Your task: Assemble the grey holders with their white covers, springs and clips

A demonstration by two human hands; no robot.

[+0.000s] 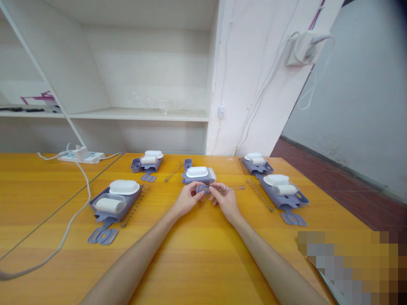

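My left hand (188,198) pinches a flat grey-purple plastic piece (200,189) with oval cut-outs. At the right end of that piece, the fingers of my right hand (224,198) are closed on a thin coil spring (237,187), whose body sticks out to the right behind the hand. My fingers hide the spot where spring and piece meet. Just beyond both hands lies a grey-purple holder (184,179) bearing a white oval brush-like part (197,172). A small grey-purple cup (188,163) stands behind it.
Similar sets with holders, white parts and springs lie at left (116,201), back left (151,162), right (282,190) and back right (257,163). A loose spring (174,171) rests near the back. A white cable (81,212) runs from a power strip (82,156) across the left side.
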